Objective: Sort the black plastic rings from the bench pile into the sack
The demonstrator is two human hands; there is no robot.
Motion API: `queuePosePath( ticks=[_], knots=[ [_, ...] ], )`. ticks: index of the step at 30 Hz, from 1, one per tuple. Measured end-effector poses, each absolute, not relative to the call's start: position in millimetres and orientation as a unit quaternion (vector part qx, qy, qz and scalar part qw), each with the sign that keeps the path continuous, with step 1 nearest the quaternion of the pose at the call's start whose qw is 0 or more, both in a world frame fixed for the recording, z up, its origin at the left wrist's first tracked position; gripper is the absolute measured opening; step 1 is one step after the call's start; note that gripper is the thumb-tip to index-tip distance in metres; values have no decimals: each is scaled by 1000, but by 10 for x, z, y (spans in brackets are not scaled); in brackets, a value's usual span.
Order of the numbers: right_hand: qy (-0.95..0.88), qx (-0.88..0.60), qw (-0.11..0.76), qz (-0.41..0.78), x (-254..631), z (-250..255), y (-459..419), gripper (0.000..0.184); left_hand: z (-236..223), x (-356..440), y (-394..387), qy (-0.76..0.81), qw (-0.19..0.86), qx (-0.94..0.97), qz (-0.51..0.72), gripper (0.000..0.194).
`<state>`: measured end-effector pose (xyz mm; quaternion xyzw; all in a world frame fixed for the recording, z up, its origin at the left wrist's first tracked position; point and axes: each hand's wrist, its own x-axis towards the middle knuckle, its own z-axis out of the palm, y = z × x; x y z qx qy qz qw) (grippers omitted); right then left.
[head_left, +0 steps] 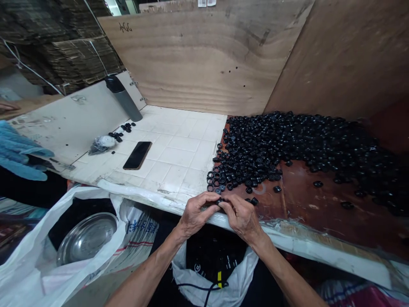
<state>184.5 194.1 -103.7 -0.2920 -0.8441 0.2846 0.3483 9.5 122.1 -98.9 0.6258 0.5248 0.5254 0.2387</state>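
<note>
My left hand [198,214] and my right hand [241,217] meet at the table's front edge, their fingertips pinching a small black ring [220,201]. The ring is mostly hidden by my fingers. Just beyond them, a large spread of similar black plastic rings [287,145] lies on a rust-brown board [306,192]. The nearest rings almost reach my fingers, and a few stray ones lie close to my right hand. White tiles [172,157] border the pile on the left.
A black smartphone [137,155], a few black parts [124,129] and a small plastic bundle [102,144] lie on the left. A grey bottle [123,98] stands behind them. Plywood boards [204,55] form the back wall. A steel bowl [86,238] sits in a white bag [73,251] below the edge.
</note>
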Motion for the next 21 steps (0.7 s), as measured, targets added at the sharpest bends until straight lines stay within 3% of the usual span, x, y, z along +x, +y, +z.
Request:
queuePosePath(
  ticks=[3,8,12,16,21],
  knots=[
    [-830,-249,382,322,1861,-1024,1939,18,-1012,88,1226,517,234,629,532,18],
    [-849,-234,376,288,1858,-1012,1978,15,-1048,78,1240,513,238,642,518,19],
    [-854,-255,358,279,1846,-993,2035,23,-1012,81,1261,509,260,649,502,21],
    [-820,-280,367,339,1878,-919,2071,10,-980,103,1277,518,297,604,528,25],
    [-815,-262,364,367,1911,-859,2098,8,-957,148,1270,543,364,529,541,27]
  ],
)
